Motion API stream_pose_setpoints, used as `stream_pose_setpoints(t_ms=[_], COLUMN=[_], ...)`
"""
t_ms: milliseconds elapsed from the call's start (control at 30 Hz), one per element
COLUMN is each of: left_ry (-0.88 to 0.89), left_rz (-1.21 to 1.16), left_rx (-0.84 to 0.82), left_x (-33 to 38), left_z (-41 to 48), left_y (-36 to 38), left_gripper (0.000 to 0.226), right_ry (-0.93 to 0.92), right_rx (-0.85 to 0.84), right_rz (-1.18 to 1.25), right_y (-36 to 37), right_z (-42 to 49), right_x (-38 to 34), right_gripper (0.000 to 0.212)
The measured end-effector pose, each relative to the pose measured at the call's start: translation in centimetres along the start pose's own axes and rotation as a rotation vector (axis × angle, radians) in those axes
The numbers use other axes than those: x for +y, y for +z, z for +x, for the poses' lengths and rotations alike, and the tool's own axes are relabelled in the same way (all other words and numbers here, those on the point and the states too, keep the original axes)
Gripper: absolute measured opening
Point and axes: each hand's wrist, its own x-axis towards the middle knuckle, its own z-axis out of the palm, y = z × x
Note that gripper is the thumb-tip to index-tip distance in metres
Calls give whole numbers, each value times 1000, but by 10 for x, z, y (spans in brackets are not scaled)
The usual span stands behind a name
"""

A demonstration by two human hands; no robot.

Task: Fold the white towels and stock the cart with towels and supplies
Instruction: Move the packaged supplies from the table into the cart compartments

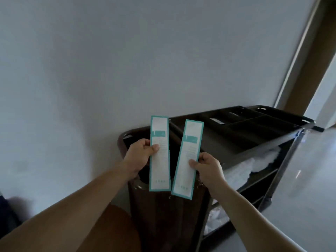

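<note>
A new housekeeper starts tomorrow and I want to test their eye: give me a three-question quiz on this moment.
1. True or false: the left hand pinches the left card and the right hand pinches the right card.
2. Where do the white towels lie? A) floor B) a cart shelf C) the bag
3. Fill in: the cart stands beside a plain ___.
Key: 1 true; 2 B; 3 wall.

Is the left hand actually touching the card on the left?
Touching. The head view shows the left hand pinching the left card, thumb pressed on its face.
</note>
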Motion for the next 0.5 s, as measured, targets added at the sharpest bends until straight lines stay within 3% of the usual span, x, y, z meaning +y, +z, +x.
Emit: stream_pose_setpoints(t_ms=[233, 500], left_ry=[-2, 16], left_rz=[-24, -21], left_rx=[-125, -186], left_x=[35, 48], left_z=[10, 56], left_y=[179, 298], left_gripper=[17, 11], right_ry=[15, 73], right_rx=[118, 205], right_rz=[-15, -44], right_y=[-172, -274], right_z=[35, 86], right_x=[18, 35], right_gripper=[7, 6])
